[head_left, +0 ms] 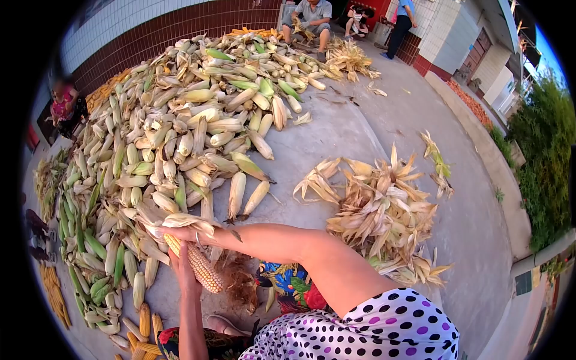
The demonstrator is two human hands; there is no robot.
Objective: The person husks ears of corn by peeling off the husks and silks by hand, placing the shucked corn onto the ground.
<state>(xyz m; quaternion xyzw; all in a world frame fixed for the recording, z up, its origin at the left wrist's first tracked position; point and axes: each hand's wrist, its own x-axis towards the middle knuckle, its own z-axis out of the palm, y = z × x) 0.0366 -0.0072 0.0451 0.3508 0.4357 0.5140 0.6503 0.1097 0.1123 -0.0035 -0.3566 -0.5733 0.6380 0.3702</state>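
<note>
A yellow ear of corn [203,269] with its kernels bare lies slantwise before my lap. My left hand [184,271] is closed around its side from below. Over its upper end, my right hand [187,234] is closed on the pale, dry husk [191,222], which is folded back from the kernels. My right fingers are partly hidden by the husk. Just beyond both hands rises a large heap of unhusked corn [198,129]. Several bare ears [144,321] lie on the ground at lower left.
Stripped husks [384,213] are piled on the concrete to my right. A seated person [312,18] is behind the heap, with more husks [348,59] alongside. Another person [63,102] is at far left. A tiled wall [174,36] backs the heap; a low kerb [480,138] runs along the right.
</note>
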